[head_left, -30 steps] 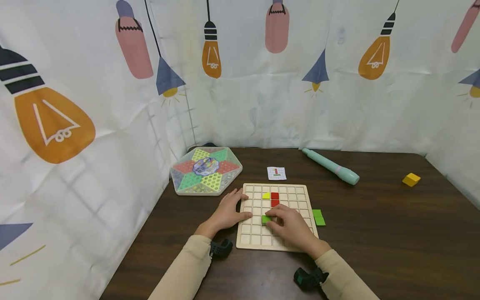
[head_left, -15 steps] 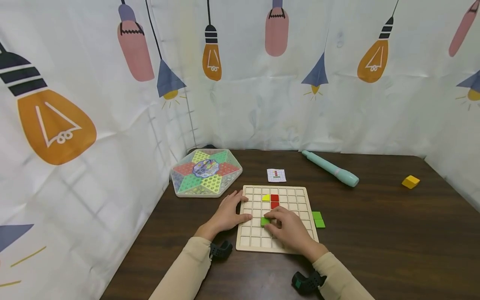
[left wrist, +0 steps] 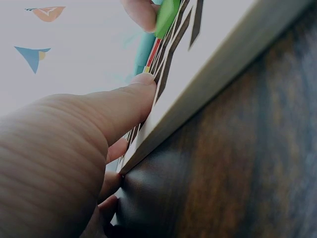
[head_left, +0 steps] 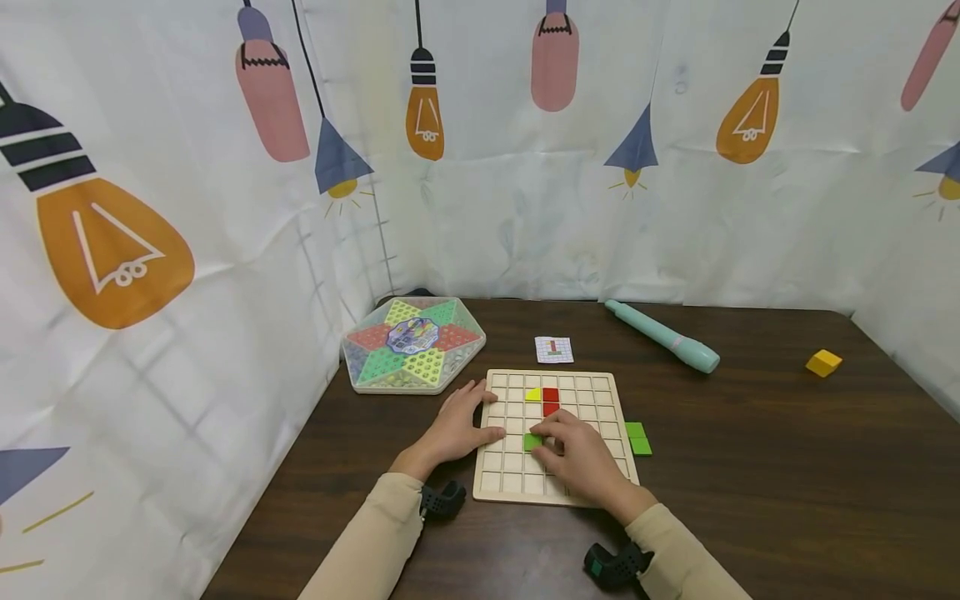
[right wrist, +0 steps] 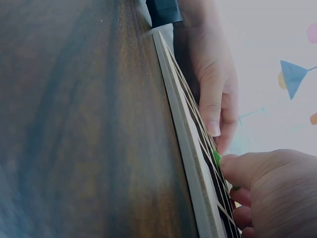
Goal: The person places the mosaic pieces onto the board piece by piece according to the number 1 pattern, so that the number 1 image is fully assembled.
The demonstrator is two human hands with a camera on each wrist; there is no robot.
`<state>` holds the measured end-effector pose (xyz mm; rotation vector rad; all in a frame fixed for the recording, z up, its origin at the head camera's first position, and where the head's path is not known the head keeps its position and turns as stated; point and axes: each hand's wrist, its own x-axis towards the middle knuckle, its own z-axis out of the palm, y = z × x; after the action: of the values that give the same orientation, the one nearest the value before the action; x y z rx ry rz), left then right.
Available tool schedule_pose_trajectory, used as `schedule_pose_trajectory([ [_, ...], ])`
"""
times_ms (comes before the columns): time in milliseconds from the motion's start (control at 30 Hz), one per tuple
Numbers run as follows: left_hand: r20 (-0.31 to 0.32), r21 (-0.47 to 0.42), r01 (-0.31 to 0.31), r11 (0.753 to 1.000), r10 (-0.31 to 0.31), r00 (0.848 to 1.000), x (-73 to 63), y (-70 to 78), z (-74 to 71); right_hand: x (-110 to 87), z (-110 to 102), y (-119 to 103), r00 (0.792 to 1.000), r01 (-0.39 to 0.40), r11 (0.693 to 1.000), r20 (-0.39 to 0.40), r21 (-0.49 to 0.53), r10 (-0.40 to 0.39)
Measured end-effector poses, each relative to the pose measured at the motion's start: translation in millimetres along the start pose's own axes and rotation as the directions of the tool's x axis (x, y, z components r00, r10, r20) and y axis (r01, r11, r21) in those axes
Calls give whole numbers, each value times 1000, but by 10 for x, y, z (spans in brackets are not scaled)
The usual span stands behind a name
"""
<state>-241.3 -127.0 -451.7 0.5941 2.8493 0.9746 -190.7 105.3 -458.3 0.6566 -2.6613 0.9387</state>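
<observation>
My right hand (head_left: 581,457) pinches a green square tile (head_left: 531,442) between thumb and fingertips, low over the wooden grid board (head_left: 512,483). In the left wrist view that tile (left wrist: 167,18) looks tilted at the board's surface. My left hand (head_left: 448,427) rests on the board's left side, thumb on top and the other fingers spread along the edge. Farther up the grid lie two red tiles (head_left: 551,396), the lower partly covered by my right hand, and a small yellow triangular tile (head_left: 533,396) beside them. Two more green tiles (head_left: 638,439) lie against the board's right edge.
A small printed grid card (head_left: 554,350) lies behind the board. A clear-lidded hexagonal game box (head_left: 413,345) stands at the back left. Back right are a turquoise stick-shaped object (head_left: 663,337) and a yellow block (head_left: 823,363). Patterned curtains enclose the dark table.
My hands stay in nearly the same places. The green tile in my right hand shifts only slightly on the board; the small overall shift of the scene comes from the head camera.
</observation>
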Motion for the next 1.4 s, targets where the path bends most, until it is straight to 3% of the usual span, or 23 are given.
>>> schedule_pose_trajectory([
  [967, 6, -1, -19, 1000, 19, 1000, 63, 43, 24, -12, -30, 57, 1000, 6, 1000, -23, 11, -6],
  [1267, 9, 4, -21, 1000, 21, 1000, 47, 32, 27, -17, -41, 63, 997, -8, 996, -69, 94, 15],
  [1400, 3, 2, -5, 1000, 5, 1000, 17, 5, 11, -5, -37, 46, 997, 38, 991, -72, 129, -29],
])
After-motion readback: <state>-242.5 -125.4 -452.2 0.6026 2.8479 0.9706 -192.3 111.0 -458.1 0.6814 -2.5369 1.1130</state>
